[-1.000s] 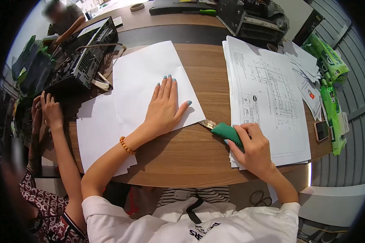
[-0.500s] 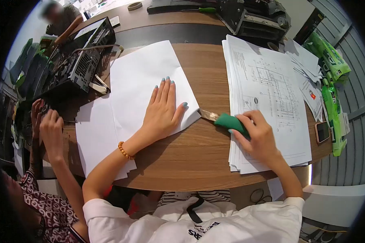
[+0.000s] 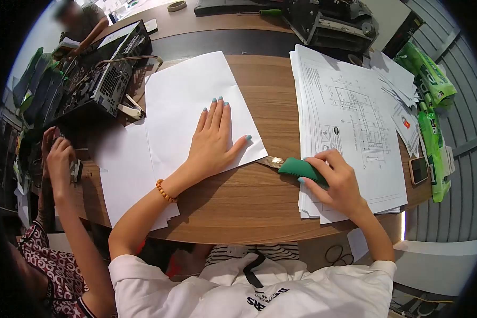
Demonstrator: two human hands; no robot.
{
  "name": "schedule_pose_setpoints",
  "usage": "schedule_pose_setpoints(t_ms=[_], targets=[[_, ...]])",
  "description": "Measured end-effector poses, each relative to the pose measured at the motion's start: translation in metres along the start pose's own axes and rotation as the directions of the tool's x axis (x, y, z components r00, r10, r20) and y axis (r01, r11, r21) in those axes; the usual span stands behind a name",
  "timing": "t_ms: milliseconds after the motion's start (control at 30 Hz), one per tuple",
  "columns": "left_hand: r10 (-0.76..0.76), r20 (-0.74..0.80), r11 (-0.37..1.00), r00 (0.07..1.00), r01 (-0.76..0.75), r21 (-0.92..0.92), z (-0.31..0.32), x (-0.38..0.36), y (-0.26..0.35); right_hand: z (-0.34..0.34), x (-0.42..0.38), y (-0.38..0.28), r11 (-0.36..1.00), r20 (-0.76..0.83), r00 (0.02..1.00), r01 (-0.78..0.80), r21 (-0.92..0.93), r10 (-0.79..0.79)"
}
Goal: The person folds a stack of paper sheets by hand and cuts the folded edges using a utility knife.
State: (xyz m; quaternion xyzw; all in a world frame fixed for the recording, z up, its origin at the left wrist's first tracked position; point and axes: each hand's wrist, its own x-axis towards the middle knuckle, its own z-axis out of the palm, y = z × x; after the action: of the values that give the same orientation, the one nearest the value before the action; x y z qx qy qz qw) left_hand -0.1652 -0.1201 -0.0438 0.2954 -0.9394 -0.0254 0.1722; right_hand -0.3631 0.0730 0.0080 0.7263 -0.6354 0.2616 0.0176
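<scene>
My left hand (image 3: 211, 143) lies flat on a folded sheet of white paper (image 3: 183, 85), fingers stretched out and thumb apart. In my right hand (image 3: 334, 183) is a green-handled knife (image 3: 299, 168), the fingers closed round its handle. Its stained metal blade points left, at the lower right corner of the folded paper; the tip is partly hidden by that corner. Beneath my right hand is a stack of printed sheets (image 3: 350, 116) with line diagrams. More white paper (image 3: 124, 183) shows under and left of the folded sheet.
An opened computer case (image 3: 108, 87) stands at the left, near a co-worker's hand (image 3: 60, 159). At the back right sits a dark machine (image 3: 331, 26). A phone (image 3: 418, 170) and green packages (image 3: 433, 148) lie along the right edge. Another person (image 3: 82, 24) is at the far left.
The knife has shifted slightly down, its blade now just below the paper's corner. My left hand stays pressed on the sheet. The co-worker's hand at the left has moved a little.
</scene>
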Motion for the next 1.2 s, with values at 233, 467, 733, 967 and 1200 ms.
schedule_pose_setpoints(t_ms=[233,467,733,967,1200], targets=[[0.005,0.001,1.0,1.0,-0.005,0.005,-0.001,0.0,0.001,0.004,0.004,0.0,0.999,-0.029,0.999,-0.032,-0.024,0.031],[0.026,-0.014,1.0,1.0,-0.026,0.006,0.0,0.0,0.001,0.015,0.018,0.0,1.0,-0.05,0.999,0.01,-0.021,-0.011],[0.02,-0.037,1.0,0.999,-0.02,-0.017,0.003,0.0,-0.001,-0.01,0.006,0.003,0.998,0.076,0.997,-0.004,0.058,-0.001],[0.027,-0.084,0.999,0.996,-0.03,-0.039,0.005,0.0,-0.001,-0.011,-0.005,-0.008,0.995,0.065,0.997,-0.044,0.086,0.039],[0.001,-0.009,0.999,1.0,-0.001,-0.037,0.002,0.0,0.0,-0.002,0.001,-0.011,0.996,0.077,0.997,-0.034,0.084,0.028]])
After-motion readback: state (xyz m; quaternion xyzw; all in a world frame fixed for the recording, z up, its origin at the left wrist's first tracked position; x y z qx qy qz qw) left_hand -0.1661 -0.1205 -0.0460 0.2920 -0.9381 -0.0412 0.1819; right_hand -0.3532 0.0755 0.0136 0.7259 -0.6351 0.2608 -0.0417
